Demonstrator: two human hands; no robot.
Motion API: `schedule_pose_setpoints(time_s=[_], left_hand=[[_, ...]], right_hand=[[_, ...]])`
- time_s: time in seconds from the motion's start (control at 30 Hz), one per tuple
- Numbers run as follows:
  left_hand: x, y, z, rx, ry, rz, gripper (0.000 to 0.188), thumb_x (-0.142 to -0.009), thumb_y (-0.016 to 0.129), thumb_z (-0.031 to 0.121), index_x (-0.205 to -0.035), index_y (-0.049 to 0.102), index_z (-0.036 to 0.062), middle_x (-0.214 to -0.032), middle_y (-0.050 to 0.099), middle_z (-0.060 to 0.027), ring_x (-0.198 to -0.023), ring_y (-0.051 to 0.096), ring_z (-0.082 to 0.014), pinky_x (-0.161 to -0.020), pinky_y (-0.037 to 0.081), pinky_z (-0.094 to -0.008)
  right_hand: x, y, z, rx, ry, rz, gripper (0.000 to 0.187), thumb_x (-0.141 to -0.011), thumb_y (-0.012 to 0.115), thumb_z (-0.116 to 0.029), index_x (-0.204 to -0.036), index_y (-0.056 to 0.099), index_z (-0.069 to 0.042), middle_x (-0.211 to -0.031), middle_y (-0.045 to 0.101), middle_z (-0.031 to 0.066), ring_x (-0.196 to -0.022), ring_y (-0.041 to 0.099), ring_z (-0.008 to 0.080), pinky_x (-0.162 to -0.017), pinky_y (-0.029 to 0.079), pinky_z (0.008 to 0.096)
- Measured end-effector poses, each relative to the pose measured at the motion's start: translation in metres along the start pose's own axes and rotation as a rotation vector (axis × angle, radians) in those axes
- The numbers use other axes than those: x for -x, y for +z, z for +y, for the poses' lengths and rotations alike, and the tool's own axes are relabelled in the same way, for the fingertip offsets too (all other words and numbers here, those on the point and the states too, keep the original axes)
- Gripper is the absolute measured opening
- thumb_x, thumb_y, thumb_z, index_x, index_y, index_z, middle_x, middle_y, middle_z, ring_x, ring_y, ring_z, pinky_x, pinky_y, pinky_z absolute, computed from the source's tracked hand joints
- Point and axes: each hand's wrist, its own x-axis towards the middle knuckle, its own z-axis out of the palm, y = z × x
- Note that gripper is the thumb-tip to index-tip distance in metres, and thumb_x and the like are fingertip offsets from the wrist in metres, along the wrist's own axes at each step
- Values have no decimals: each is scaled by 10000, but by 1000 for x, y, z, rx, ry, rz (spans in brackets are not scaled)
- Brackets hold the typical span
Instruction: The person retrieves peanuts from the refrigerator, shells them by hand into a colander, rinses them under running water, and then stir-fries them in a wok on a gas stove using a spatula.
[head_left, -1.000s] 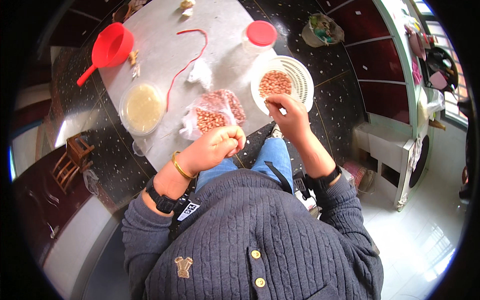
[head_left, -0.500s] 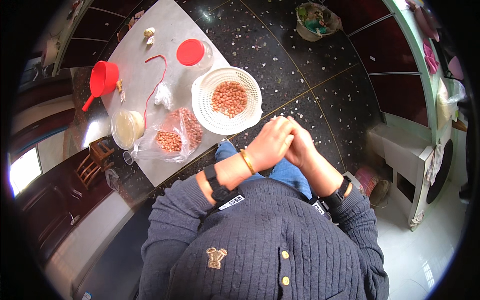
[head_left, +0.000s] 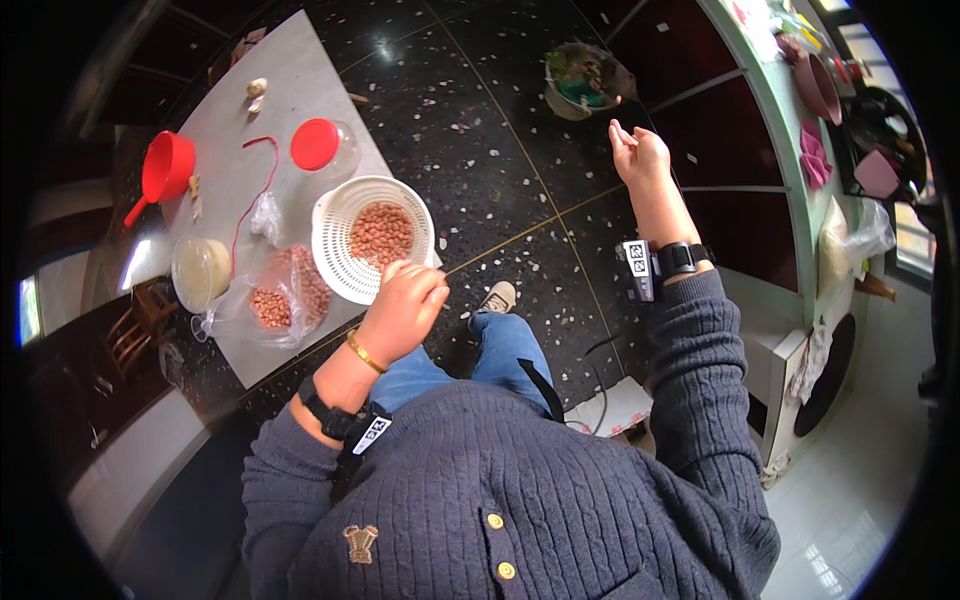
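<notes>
My left hand is curled closed beside the near right rim of a white plastic colander. Whatever its fingers may hold is hidden. Reddish shelled peanuts lie in the colander. My right hand reaches far forward on the right, its fingers apart, just short of a pale waste bin with green scraps inside. Left of the colander, an opened clear plastic bag holds more peanuts. A gold bangle circles my left wrist; both wrists wear black straps.
A grey table carries a red-lidded jar, a red dipper, a round clear tub, a red string and garlic. Dark red cabinets line the right. Speckled dark floor lies between.
My hands, clasped together before, have separated. The left has moved left to the colander; the right has stretched forward toward the bin. The view has shifted to the right.
</notes>
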Motion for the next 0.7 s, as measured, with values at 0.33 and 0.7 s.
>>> schedule_pose_setpoints(time_s=[0.33,0.7], left_hand=[[123,-125,-82,-761,-344,678,589,-646,705,83,-1193,489,96,-1171,401,-136,-1116,378,-326,-943,271,-461],[225,-167,-230,453,-967,968,306,-793,629,98,-1036,476,-7,-812,522,-26,-709,507,-115,-633,419,-218]], right_hand=[[183,18,184,626,518,-503,187,-902,447,-77,-1034,494,48,-907,607,141,-825,615,227,-786,506,337],[319,76,423,1266,381,-1236,177,-879,455,-56,-1010,536,30,-943,586,132,-935,583,219,-822,467,306]])
